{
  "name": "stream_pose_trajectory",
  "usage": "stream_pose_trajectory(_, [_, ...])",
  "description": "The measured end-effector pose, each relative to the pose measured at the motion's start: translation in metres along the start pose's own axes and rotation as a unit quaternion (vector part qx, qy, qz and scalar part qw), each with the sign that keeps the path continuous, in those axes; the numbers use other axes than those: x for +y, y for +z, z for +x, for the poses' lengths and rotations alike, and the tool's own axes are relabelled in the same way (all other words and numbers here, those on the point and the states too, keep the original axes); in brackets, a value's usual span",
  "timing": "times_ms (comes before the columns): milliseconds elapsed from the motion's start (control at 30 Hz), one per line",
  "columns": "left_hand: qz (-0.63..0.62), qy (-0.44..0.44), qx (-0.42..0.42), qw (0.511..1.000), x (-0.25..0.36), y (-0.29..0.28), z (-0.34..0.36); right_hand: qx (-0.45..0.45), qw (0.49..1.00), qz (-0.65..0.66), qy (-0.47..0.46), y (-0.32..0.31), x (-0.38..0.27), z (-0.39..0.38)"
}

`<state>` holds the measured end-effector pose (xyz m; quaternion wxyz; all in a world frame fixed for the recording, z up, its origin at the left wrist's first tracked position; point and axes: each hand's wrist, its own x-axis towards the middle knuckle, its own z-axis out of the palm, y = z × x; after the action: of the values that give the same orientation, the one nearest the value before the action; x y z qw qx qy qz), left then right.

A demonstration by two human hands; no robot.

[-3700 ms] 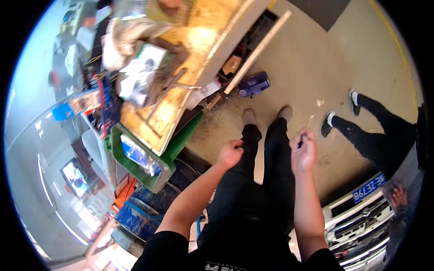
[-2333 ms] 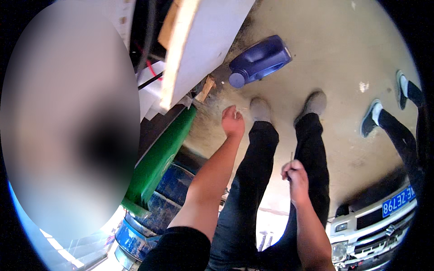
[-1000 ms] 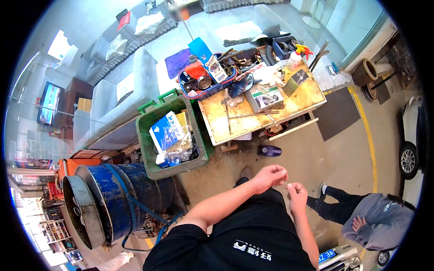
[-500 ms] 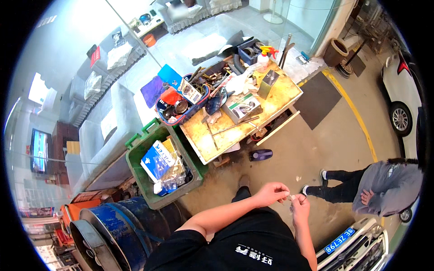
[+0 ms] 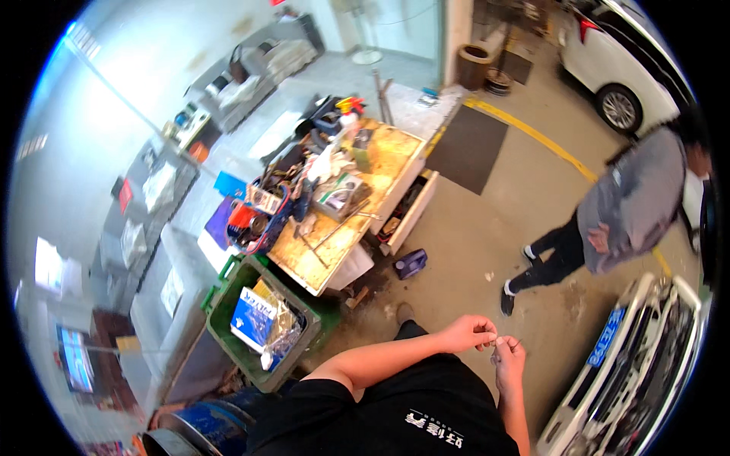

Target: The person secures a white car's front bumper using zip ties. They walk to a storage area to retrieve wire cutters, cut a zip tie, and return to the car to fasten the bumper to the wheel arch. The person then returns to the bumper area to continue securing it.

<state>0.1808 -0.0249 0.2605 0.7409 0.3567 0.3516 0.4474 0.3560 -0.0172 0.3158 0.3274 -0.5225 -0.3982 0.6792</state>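
Note:
My left hand [image 5: 469, 333] and my right hand [image 5: 508, 359] meet in front of my body, fingertips nearly touching. Both are closed in a pinch, and whatever sits between the fingers is too small to make out. Beyond them on the floor stands a purple jug [image 5: 411, 263]. Past the jug, a worn wooden workbench [image 5: 300, 262] carries a basket, boxes, rags, tools and a spray bottle [image 5: 350, 112] with a red and yellow head. One bench drawer [image 5: 411, 216] hangs open.
A green bin [image 5: 220, 330] with packaging stands left of me, beside blue drums [image 5: 209, 425]. To the right, a person in a grey jacket [image 5: 631, 201] stands near a car front [image 5: 620, 372]. A white car [image 5: 601, 64] is farther back. A dark mat [image 5: 468, 148] lies past the bench.
My view has swung to the right, so the bench and bin sit farther left and more of the car front shows. Both hands stay together, still pinched.

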Motion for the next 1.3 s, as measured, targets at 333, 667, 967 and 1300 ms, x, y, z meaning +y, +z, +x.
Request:
stream_pose_trajectory(333, [0.225,-0.128,-0.158,0.953,-0.110,0.239,-0.006,0.182,0.983,0.008,0.018,-0.199,0.066,-0.202])
stream_pose_trajectory(667, [0.265,-0.258,-0.382,0.847,-0.259,0.468,-0.001,0.353,0.895,0.270,-0.039,-0.350,0.189,-0.400])
stream_pose_trajectory(967, [0.307,-0.322,-0.517,0.732,-0.404,0.673,0.009,0.501,0.805,0.316,-0.029,-0.498,0.230,-0.537])
stream_pose_trajectory(1300, [0.281,-0.305,-0.743,0.525,-0.592,0.971,-0.045,0.635,0.603,0.478,-0.059,-0.658,0.288,-0.745])
